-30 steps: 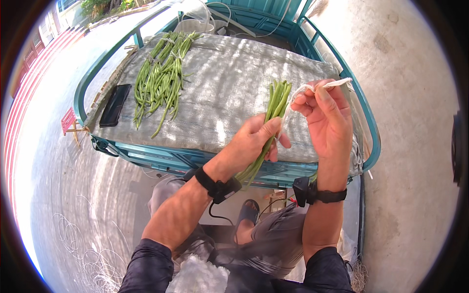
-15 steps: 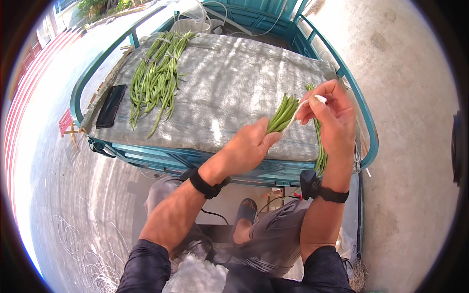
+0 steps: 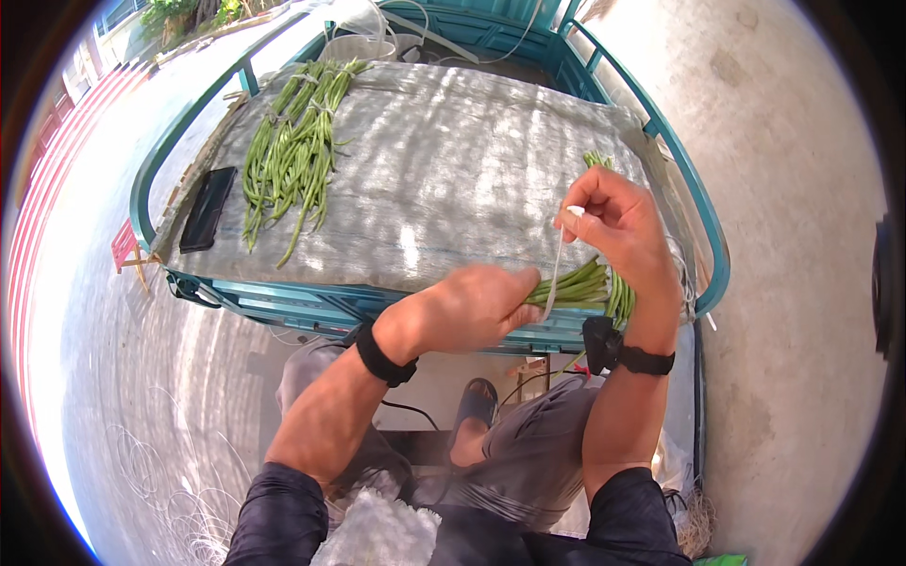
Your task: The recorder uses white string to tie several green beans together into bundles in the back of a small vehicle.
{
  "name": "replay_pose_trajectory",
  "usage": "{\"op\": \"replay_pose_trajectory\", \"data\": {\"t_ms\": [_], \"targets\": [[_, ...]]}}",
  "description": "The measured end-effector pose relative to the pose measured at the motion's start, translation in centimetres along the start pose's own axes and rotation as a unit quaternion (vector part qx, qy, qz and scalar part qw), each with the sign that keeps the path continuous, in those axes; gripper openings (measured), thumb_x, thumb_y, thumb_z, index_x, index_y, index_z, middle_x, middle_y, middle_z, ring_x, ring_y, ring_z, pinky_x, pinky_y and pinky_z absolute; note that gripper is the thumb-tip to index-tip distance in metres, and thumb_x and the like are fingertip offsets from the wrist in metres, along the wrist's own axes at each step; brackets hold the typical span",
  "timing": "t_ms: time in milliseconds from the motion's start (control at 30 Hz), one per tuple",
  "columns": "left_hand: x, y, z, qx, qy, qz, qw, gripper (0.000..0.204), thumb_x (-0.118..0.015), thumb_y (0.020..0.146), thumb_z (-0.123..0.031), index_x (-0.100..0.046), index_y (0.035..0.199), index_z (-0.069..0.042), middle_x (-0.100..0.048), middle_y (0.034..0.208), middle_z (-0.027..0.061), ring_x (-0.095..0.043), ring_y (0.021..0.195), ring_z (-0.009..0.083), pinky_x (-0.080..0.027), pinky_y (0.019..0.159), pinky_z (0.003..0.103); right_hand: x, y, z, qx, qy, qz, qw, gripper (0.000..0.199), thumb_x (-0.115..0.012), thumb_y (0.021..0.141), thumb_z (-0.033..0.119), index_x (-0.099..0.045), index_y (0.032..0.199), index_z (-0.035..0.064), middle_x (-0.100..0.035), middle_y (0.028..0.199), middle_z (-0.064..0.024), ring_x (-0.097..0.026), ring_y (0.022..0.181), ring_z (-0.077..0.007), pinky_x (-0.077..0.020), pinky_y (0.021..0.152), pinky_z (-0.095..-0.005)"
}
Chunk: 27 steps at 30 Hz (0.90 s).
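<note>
My left hand (image 3: 477, 307) is closed around a small bundle of long green beans (image 3: 578, 285), whose ends point to the right. A white tie strip (image 3: 556, 269) runs from the bundle up to my right hand (image 3: 618, 222), which pinches it between thumb and fingers. Behind my right wrist lie more green beans (image 3: 620, 300) at the cloth's right edge; my arm hides part of them. Several tied bunches of green beans (image 3: 294, 151) rest on the left of the grey cloth (image 3: 444, 170).
The cloth covers the bed of a teal cart, with a teal rail (image 3: 694, 179) on each side. A black phone (image 3: 209, 209) lies at the left edge. At the back stands a white bucket (image 3: 357, 47). A pink stool (image 3: 127, 245) is on the ground at left.
The bundle has swung from slanting upward to lying nearly level, lower down. My right hand has moved left and down, and the strip now stands nearly upright above the beans.
</note>
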<state>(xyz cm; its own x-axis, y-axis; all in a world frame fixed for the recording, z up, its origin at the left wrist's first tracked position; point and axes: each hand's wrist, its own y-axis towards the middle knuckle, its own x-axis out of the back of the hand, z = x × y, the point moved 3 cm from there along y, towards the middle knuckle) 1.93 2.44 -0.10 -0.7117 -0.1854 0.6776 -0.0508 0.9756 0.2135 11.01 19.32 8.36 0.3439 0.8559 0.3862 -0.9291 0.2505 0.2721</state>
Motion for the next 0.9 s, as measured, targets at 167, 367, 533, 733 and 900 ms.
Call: {"op": "replay_pose_trajectory", "data": {"t_ms": [167, 367, 533, 733, 900], "targets": [[0.0, -0.7, -1.4, -0.100, -0.054, 0.050, 0.992, 0.031, -0.058, 0.105, -0.025, -0.053, 0.115, 0.003, -0.061, 0.093, 0.0265, -0.058, 0.089, 0.0483, -0.047, 0.078, 0.053, -0.2, 0.0, -2.4, -0.062, 0.176, 0.107, 0.977, 0.009, -0.072, 0.092, 0.009, -0.066, 0.095, 0.0027, -0.069, 0.085, -0.0042, -0.064, 0.074, -0.0100, -0.0504, 0.069, -0.0243], [2.3, -1.5, -2.9, -0.010, -0.315, 0.099, 0.944, 0.030, -0.052, 0.111, -0.028, -0.057, 0.119, 0.000, -0.054, 0.081, 0.0067, -0.053, 0.064, 0.0159, -0.044, 0.061, 0.030, -2.3, 0.0, -6.0, -0.121, 0.322, 0.124, 0.931, 0.023, -0.075, 0.089, 0.019, -0.065, 0.099, 0.0017, -0.066, 0.084, -0.0065, -0.061, 0.074, -0.0113, -0.0479, 0.068, -0.0258], [4.1, -1.5, -0.4, 0.037, -0.401, -0.085, 0.912, 0.030, -0.050, 0.113, -0.034, -0.054, 0.102, -0.005, -0.049, 0.078, -0.0018, -0.047, 0.062, 0.0066, -0.038, 0.055, 0.024, -3.9, 1.3, -7.0, -0.097, 0.463, -0.010, 0.881, 0.007, -0.067, 0.097, 0.006, -0.063, 0.103, 0.0054, -0.066, 0.086, -0.0036, -0.061, 0.074, -0.0103, -0.0472, 0.067, -0.0273], [4.3, -1.0, 1.7, 0.156, -0.412, -0.231, 0.868, 0.031, -0.051, 0.110, -0.034, -0.053, 0.098, -0.006, -0.052, 0.077, -0.0006, -0.050, 0.060, 0.0076, -0.041, 0.052, 0.024, -6.6, 2.0, -5.6, -0.120, 0.426, -0.057, 0.895, 0.010, -0.070, 0.096, 0.003, -0.065, 0.104, 0.0062, -0.069, 0.089, -0.0034, -0.065, 0.076, -0.0110, -0.0515, 0.069, -0.0280], [4.3, -0.9, 2.7, 0.133, -0.351, -0.295, 0.879, 0.030, -0.052, 0.111, -0.031, -0.053, 0.100, -0.003, -0.051, 0.074, -0.0004, -0.049, 0.058, 0.0072, -0.041, 0.051, 0.025, -7.1, 1.9, -3.9, -0.040, 0.276, -0.074, 0.957, 0.009, -0.071, 0.095, 0.001, -0.066, 0.101, 0.0037, -0.072, 0.093, -0.0050, -0.066, 0.077, -0.0102, -0.0525, 0.067, -0.0268]]}}
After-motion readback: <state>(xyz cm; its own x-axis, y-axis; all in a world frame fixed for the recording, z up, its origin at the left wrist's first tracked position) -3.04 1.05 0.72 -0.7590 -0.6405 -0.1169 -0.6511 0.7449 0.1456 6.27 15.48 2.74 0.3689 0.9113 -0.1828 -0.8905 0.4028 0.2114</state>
